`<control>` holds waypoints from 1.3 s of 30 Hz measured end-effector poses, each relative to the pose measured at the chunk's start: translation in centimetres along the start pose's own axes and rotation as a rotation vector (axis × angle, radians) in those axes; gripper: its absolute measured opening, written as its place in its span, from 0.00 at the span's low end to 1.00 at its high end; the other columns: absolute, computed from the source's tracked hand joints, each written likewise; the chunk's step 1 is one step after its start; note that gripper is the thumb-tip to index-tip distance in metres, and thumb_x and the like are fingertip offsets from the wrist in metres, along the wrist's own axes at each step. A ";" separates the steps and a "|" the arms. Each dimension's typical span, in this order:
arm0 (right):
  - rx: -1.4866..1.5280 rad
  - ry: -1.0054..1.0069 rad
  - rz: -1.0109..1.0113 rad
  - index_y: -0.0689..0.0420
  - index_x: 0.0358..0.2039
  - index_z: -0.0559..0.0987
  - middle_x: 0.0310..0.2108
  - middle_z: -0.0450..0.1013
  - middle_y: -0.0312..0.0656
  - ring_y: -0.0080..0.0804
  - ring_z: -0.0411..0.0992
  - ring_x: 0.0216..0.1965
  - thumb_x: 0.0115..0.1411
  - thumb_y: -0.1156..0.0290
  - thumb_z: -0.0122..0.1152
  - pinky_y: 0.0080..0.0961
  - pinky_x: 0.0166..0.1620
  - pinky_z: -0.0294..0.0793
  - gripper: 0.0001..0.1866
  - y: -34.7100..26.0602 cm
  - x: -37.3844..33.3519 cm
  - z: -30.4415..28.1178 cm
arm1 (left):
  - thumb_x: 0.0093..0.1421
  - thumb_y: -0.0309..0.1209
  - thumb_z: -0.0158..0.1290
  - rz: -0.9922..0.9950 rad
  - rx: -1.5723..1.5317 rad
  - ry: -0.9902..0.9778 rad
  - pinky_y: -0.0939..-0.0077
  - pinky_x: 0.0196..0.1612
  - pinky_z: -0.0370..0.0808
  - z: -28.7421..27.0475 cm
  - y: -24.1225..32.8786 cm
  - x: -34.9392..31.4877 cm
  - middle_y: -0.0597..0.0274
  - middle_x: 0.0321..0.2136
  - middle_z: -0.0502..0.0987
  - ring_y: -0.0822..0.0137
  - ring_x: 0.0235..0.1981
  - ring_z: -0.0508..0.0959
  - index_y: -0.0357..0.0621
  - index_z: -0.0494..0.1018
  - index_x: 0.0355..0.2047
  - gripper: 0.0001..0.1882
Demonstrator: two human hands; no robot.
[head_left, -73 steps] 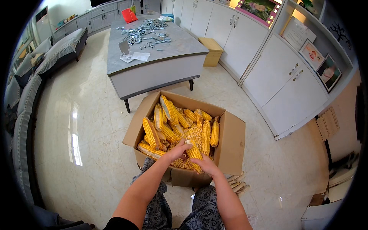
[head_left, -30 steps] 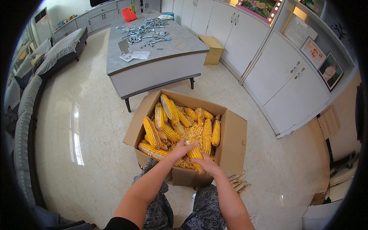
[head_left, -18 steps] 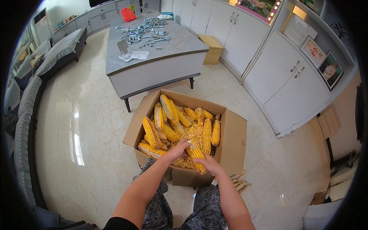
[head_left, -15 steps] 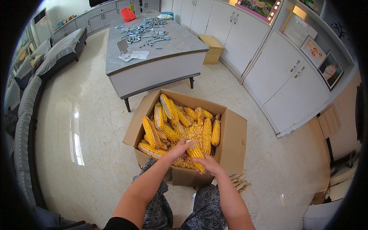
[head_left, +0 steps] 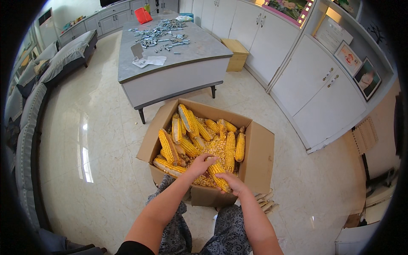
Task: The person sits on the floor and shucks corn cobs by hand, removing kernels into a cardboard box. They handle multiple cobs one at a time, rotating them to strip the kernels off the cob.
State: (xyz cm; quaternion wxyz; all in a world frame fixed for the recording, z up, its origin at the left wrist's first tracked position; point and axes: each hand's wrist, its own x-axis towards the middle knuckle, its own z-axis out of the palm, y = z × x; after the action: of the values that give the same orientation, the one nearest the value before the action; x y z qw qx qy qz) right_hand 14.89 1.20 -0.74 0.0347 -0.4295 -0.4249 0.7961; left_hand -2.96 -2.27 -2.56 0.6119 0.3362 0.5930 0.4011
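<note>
Hands, left (head_left: 200, 163) and right (head_left: 231, 183), seemingly grip one corn cob (head_left: 218, 175) over cardboard box (head_left: 259, 159).

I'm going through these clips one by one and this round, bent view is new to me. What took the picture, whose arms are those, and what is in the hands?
There is no machine here. A person wears a wide fisheye camera on the head, looking down, so straight edges bend toward the rim. The two bare forearms rising from the lower edge are that person's own. Both hands meet over an open cardboard box full of yellow corn cobs and loose kernels. The left hand and right hand share a grip on one corn cob above the kernels. Behind the box stands a grey-topped table scattered with small metal parts, on a shiny tiled floor.
</note>
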 end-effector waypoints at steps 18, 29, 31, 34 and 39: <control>0.119 -0.029 0.008 0.58 0.40 0.68 0.25 0.70 0.41 0.26 0.66 0.16 0.55 0.59 0.54 0.18 0.14 0.62 0.18 -0.4 -0.4 -0.1 | 0.59 0.43 0.48 -0.016 -0.301 0.016 0.69 0.28 0.75 0.5 0.3 -0.3 0.59 0.46 0.67 0.63 0.44 0.70 0.42 0.59 0.53 0.26; 0.314 -0.152 0.036 0.57 0.41 0.68 0.26 0.71 0.43 0.27 0.67 0.18 0.56 0.59 0.52 0.19 0.15 0.64 0.17 -0.3 -0.4 -0.8 | 0.56 0.35 0.46 -0.034 -0.478 -0.094 0.66 0.28 0.74 -0.5 0.9 -0.7 0.59 0.39 0.70 0.64 0.35 0.72 0.44 0.60 0.52 0.23; 0.246 -0.127 0.045 0.57 0.41 0.69 0.27 0.71 0.44 0.26 0.67 0.18 0.56 0.59 0.52 0.19 0.15 0.65 0.17 -0.6 -0.5 -0.5 | 0.55 0.35 0.46 -0.041 -0.454 -0.085 0.66 0.28 0.74 -0.5 0.8 -0.7 0.59 0.39 0.70 0.64 0.35 0.72 0.44 0.59 0.52 0.23; 0.262 -0.131 0.050 0.57 0.41 0.69 0.28 0.72 0.44 0.27 0.67 0.19 0.56 0.59 0.53 0.19 0.15 0.66 0.17 -0.6 -0.5 -0.5 | 0.57 0.37 0.47 -0.054 -0.364 -0.043 0.67 0.28 0.75 -0.3 0.9 -0.7 0.58 0.40 0.69 0.64 0.37 0.72 0.43 0.59 0.51 0.23; 0.159 -0.031 0.019 0.57 0.40 0.70 0.28 0.72 0.42 0.26 0.68 0.19 0.55 0.60 0.55 0.19 0.15 0.65 0.17 -0.1 0.1 -0.3 | 0.57 0.41 0.49 -0.065 -0.219 0.077 0.66 0.31 0.74 0.5 1.5 -1.0 0.59 0.42 0.67 0.64 0.43 0.69 0.43 0.59 0.51 0.25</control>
State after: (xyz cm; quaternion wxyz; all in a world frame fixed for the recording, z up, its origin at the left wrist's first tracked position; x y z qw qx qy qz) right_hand 15.01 1.45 -0.81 0.0543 -0.4171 -0.3567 0.8342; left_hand -2.62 -2.46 -0.77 0.6346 0.2322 0.5792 0.4560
